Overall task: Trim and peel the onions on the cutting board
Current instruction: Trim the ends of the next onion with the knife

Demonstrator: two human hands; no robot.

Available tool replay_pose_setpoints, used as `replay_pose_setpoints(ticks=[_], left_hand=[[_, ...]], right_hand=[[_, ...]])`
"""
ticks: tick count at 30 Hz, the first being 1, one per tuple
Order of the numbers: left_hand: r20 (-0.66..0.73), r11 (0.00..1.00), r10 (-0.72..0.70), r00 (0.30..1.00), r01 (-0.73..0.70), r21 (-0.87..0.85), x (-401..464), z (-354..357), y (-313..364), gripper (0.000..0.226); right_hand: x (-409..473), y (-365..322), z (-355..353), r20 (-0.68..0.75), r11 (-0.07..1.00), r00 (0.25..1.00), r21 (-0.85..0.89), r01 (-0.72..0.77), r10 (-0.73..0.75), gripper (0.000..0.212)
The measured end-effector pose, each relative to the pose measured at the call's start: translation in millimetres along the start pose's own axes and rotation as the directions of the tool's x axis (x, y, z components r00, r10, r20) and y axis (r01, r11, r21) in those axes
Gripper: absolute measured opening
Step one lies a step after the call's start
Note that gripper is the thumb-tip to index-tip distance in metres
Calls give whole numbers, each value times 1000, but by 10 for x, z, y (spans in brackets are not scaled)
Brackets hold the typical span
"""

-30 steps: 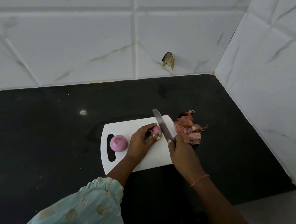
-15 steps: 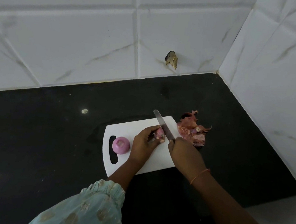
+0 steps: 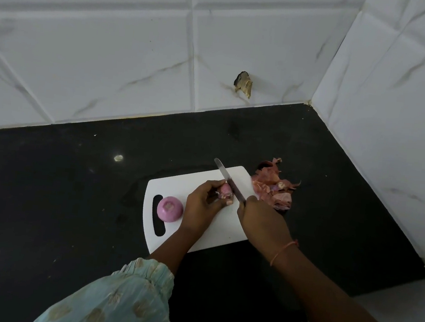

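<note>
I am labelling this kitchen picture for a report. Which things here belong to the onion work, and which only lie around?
Belong to the job:
- cutting board
- small onion gripped by left hand
- knife held by right hand
- peeled onion
- onion skins

Lying about:
- white speck on counter
- brown scrap on wall tile

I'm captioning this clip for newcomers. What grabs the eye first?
The white plastic cutting board on the black counter, where the left hand grips a small pink onion against the steel knife held by the right hand. A peeled onion sits left; papery skins lie right.
</note>
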State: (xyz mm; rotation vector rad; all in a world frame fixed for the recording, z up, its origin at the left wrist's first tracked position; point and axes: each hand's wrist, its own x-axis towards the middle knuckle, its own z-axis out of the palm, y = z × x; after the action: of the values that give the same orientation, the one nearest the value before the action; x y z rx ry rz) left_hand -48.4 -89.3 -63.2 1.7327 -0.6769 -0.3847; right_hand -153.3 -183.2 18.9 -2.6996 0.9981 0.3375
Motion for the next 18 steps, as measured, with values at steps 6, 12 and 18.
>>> replay_pose_setpoints(ticks=[6, 12, 18], left_hand=[[-2, 1000, -18, 1000, 18, -26, 3, 4, 15, 41], [17, 1000, 25, 1000, -25, 4, 2, -10, -6, 41], [10, 1000, 19, 1000, -19, -4, -5, -9, 3, 41]], right_hand=[[10, 0, 22, -11, 998, 998, -18, 56, -57, 28], [-33, 43, 84, 21, 999, 999, -28, 25, -25, 33], [38, 33, 165, -37, 994, 995, -68, 90, -92, 27]])
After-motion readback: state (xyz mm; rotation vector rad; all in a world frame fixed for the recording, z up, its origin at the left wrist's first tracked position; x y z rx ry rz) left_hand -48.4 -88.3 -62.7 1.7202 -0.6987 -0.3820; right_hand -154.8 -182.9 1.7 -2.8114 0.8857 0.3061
